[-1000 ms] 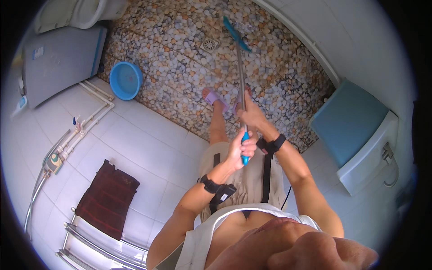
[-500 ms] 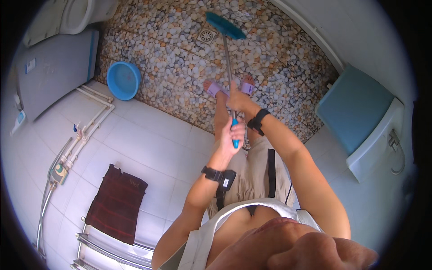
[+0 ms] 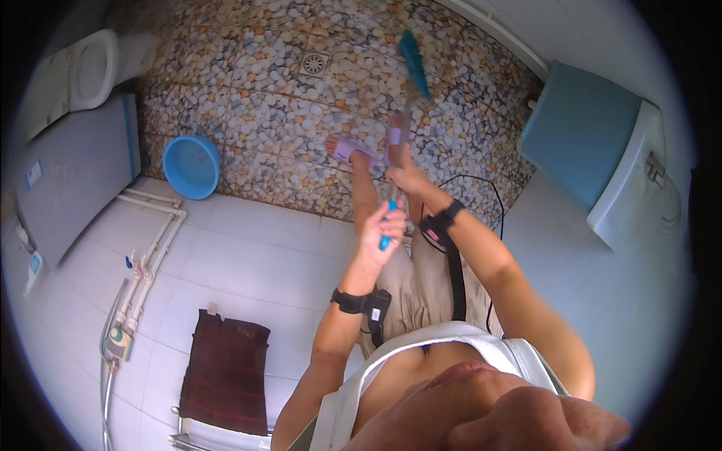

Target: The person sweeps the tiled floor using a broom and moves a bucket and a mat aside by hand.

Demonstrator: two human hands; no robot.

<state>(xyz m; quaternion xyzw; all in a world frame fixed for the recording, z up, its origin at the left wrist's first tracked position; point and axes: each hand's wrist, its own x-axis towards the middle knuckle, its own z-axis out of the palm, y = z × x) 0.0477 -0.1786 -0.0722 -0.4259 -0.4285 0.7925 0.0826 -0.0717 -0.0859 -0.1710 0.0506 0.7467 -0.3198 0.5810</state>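
A long-handled floor brush (image 3: 413,65) with a teal head reaches out over the pebble-patterned floor. Its metal pole runs back between my two hands. My left hand (image 3: 382,229) is wrapped around the blue grip at the near end of the pole. Further along, my right hand (image 3: 408,177) is closed around the metal part. The brush head lies beyond my feet, right of the round floor drain (image 3: 313,65), with its long side turned nearly along the pole. Lilac slippers (image 3: 351,148) are on my feet, close to the pole.
A blue basin (image 3: 191,167) stands by the left wall near a grey panel (image 3: 83,173) and a white toilet (image 3: 92,69). Water pipes (image 3: 154,248) and a dark red towel (image 3: 223,372) are on the tiled wall. At right is a washbasin (image 3: 624,180) with a blue-green front.
The brush head has swung to the right, away from the drain, and turned more upright in the picture. Both hands keep their hold. My right foot has shifted, and the view has turned slightly.
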